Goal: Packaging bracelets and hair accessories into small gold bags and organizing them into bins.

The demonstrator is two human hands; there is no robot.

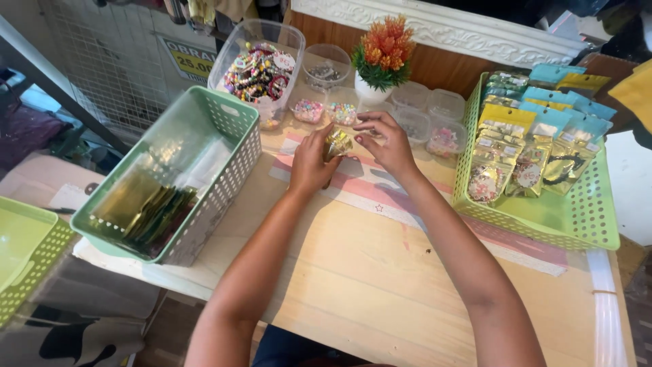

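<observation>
Your left hand (310, 163) and right hand (388, 144) meet over the far middle of the wooden table (380, 272), both pinching one small gold pouch (337, 143) between fingertips, held just above the pink-striped mat (380, 194). The near half of the table in front of your forearms lies bare, so there is room to pull back toward you.

On your left, the pale green basket (234, 109) crowds close, its near corner hanging at the table's front edge, with a stack of gold pouches leaning inside. On your right, the lime green tray (577, 224) runs almost to the right edge, filled pouches laid in overlapping rows in its far half (too overlapped to count exactly).

Along the far edge stands one tall clear tub of bracelets (258, 68), one round clear bowl (327, 64), one potted orange plant (382, 58), and about six small clear bead boxes (343, 112), touching each other in a cluster. A second lime basket (24, 251) sits off the table, lower left.
</observation>
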